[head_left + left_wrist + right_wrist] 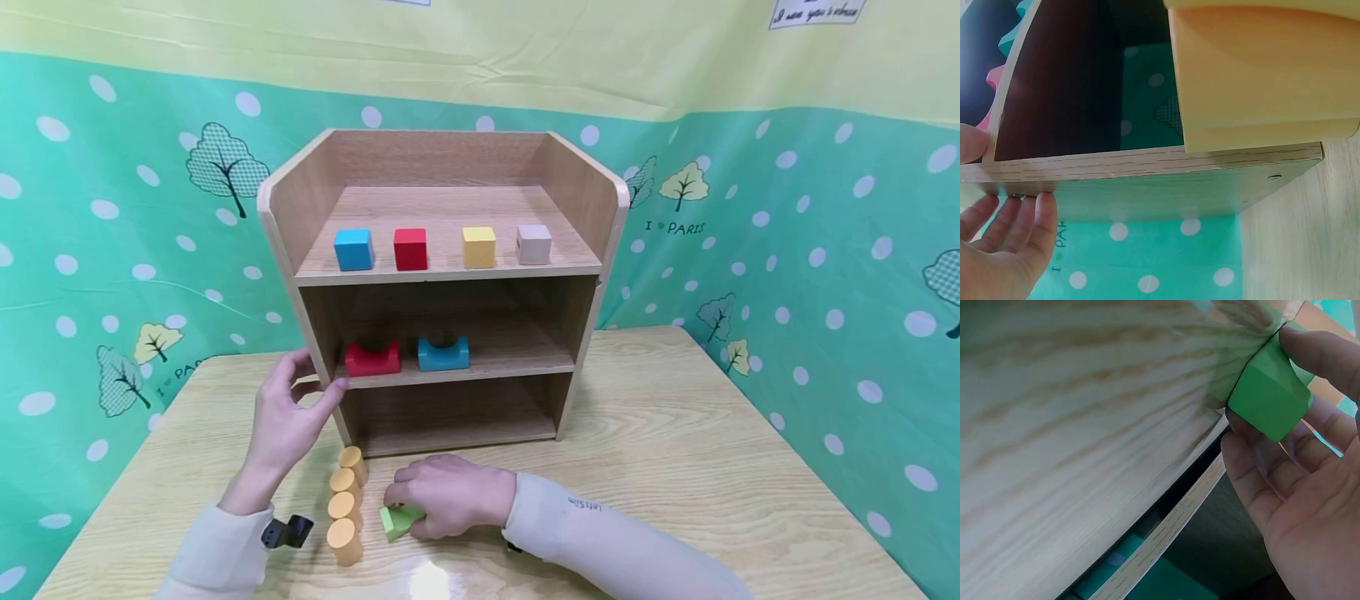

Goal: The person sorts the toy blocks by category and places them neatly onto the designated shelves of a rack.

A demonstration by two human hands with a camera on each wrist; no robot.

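My left hand (285,417) grips the left side panel of a small wooden shelf (442,158). In the left wrist view its fingers (1042,228) press the panel's outer face, with the thumb on the front edge. In front of the shelf, my right hand (461,496) pinches a light green block with a curved notch (397,522) at the tabletop. The right wrist view shows this green block (1269,394) between thumb and fingers. Just left of it, several yellow-orange cylinders (344,543) stand in a row running from the shelf toward me.
On the shelf's top board sit a blue cube (353,250), a red cube (411,250), a yellow cube (478,248) and a pale grey cube (533,245). The middle board carries a red notched block (372,361) and a blue notched block (443,357). A patterned green curtain (795,250) hangs behind.
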